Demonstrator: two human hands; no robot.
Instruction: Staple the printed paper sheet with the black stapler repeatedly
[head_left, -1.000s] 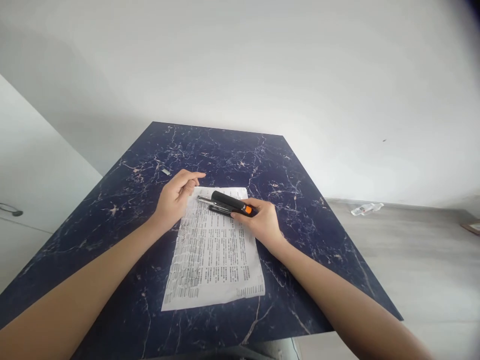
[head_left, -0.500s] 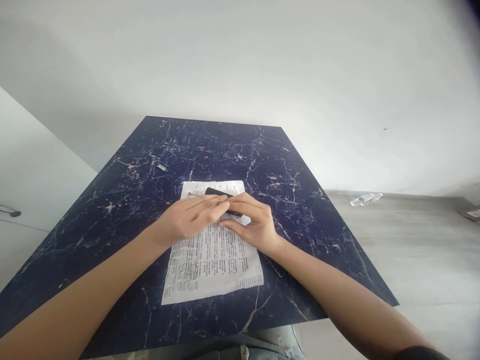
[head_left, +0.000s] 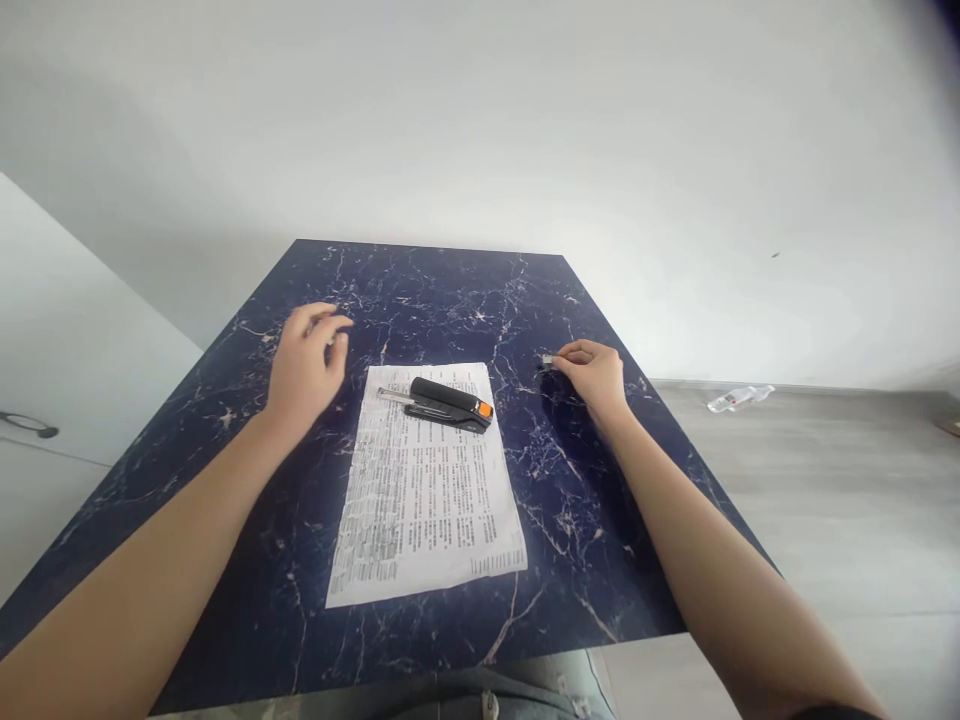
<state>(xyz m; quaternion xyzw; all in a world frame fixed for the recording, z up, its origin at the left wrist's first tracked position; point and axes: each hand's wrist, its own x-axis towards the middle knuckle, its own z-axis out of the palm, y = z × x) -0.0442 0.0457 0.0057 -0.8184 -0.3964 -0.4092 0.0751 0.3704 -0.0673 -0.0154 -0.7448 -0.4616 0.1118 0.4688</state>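
A black stapler (head_left: 444,403) with an orange patch at one end lies on a printed sheet of paper (head_left: 427,490). Its metal staple tray (head_left: 391,396) sticks out at the left. To the right of the sheet, my right hand (head_left: 594,378) pinches a small silvery strip of staples (head_left: 547,362) between thumb and fingertips, close to the tabletop. My left hand (head_left: 304,365) hovers over the table left of the sheet, fingers curved and apart, with nothing visible in them. Whatever lies beneath it is hidden.
The dark blue marble-patterned table (head_left: 420,290) has its far edge near a white wall (head_left: 480,120). A clear plastic item (head_left: 740,398) lies on the floor (head_left: 787,480) at the right. A black cable (head_left: 37,428) shows at the far left.
Both hands have left the stapler and spread apart, left hand up and left, right hand to the right. The stapler stays on the sheet. The small silvery piece at the left is no longer visible.
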